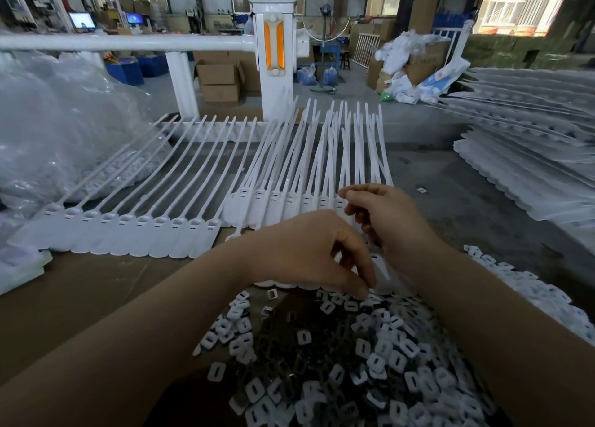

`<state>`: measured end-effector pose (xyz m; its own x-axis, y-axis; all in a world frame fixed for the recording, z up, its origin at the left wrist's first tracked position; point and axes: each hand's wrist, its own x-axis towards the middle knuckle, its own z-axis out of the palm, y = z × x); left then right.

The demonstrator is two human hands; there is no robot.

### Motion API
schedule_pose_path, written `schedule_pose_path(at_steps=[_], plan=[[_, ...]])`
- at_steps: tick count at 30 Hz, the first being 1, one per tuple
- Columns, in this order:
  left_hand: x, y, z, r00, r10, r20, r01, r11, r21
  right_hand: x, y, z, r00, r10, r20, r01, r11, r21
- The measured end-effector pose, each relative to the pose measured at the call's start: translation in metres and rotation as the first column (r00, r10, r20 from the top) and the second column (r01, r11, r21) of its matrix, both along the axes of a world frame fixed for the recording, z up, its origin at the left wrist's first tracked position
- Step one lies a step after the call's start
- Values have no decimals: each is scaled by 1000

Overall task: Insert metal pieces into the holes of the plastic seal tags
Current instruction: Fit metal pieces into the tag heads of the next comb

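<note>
My left hand (309,252) dips curled fingers to the heap of metal pieces (347,355) (whether it pinches one, I cannot tell). My right hand (383,220), fingers bent, hovers over the row of white seal tags (289,201); its hold is hidden.

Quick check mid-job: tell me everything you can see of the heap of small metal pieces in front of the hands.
The heap of metal pieces lies nearest the camera, spreading right. Each is a small, flat, rounded rectangle with a slot through its middle; they look shiny and pale, some dark in shadow. They lie loose, overlapping at all angles. The left hand reaches its fingertips to the heap's far edge; whether it pinches one is unclear.
</note>
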<state>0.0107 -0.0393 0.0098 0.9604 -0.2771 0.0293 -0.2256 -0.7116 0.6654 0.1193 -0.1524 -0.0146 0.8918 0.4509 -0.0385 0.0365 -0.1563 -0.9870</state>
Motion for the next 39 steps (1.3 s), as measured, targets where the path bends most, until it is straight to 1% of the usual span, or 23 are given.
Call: schedule_pose_path(at_steps=[3, 7, 11, 14, 16, 18, 19, 22, 24, 26, 29, 33, 36, 39], plan=[[0, -5, 3, 999, -27, -19, 27, 1000, -12, 0, 0, 0, 1000, -1, -3, 1, 1000, 19], [0, -8, -1, 998, -8, -68, 14, 997, 82, 1, 1, 0, 1000, 1, -22, 0, 1000, 24], [0, -9, -4, 992, -5, -123, 15, 997, 80, 2, 0, 0, 1000, 2, -28, -2, 1000, 17], [1, -6, -2, 985, 0, -174, 6, 1000, 30, 3, 0, 0, 1000, 2, -26, -2, 1000, 17], [1, 0, 1, 975, 60, -215, -73, 996, -52, 2, 0, 0, 1000, 6, -19, -6, 1000, 18], [3, 11, 3, 955, 172, -242, -210, 967, -144, 2, -1, 0, 1000, 14, -4, -14, 1000, 11], [4, 18, 4, 936, 239, -258, -292, 936, -194, 2, -2, 0, 1000, 19, 7, -19, 1000, 9], [6, 35, 3, 852, 393, -345, -507, 784, -359, 2, -2, 0, 999, 38, 31, -39, 999, 7], [7, 42, 1, 816, 447, -367, -575, 694, -433, 2, -1, 0, 998, 61, 35, -61, 998, 13], [8, 43, 0, 803, 471, -366, -596, 652, -469, 1, -2, -1, 996, 83, 43, -84, 996, 13], [8, 43, 0, 801, 495, -337, -599, 659, -455, -2, -2, -1, 991, 117, 61, -117, 993, -2], [8, 40, 1, 804, 525, -279, -594, 689, -416, -5, -2, 1, 970, 203, 135, -191, 977, -97], [8, 38, 1, 805, 537, -250, -590, 684, -430, -7, -3, 3, 962, 226, 154, -210, 971, -118], [8, 38, 0, 816, 513, -266, -574, 661, -484, -7, -3, 2, 967, 214, 138, -201, 975, -98]])
